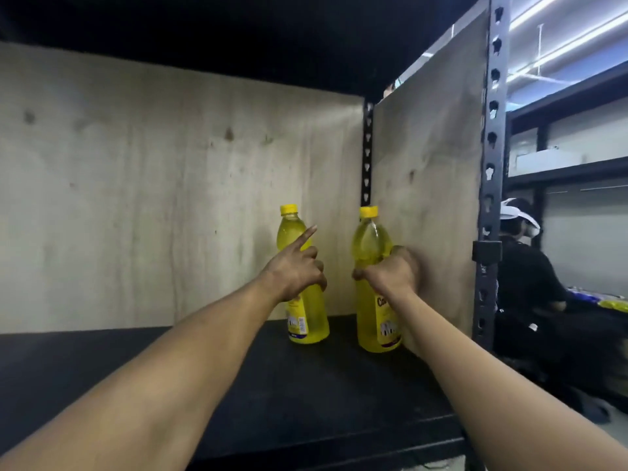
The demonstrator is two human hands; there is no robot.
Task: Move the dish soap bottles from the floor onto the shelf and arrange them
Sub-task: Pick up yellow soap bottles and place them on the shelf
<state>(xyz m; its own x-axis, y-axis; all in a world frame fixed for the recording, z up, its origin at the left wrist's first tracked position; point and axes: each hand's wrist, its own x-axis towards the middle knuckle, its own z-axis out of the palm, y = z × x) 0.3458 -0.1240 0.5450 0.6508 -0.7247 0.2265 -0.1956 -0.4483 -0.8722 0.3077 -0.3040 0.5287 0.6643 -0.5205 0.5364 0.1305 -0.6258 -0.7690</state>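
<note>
Two yellow dish soap bottles with yellow caps stand upright on the black shelf board (238, 362), near its back right corner. My left hand (295, 271) wraps the middle of the left bottle (307, 321), with the index finger sticking out toward the bottle's neck. My right hand (390, 271) grips the right bottle (368, 243) around its waist. That bottle stands close to the wooden side panel. Both bottle bases rest on the board.
Plywood panels close the back (170, 198) and the right side (431, 164) of the bay. A perforated metal upright (489, 164) marks the front right corner. Beyond it a person in dark clothes (530, 283) crouches by another shelving unit.
</note>
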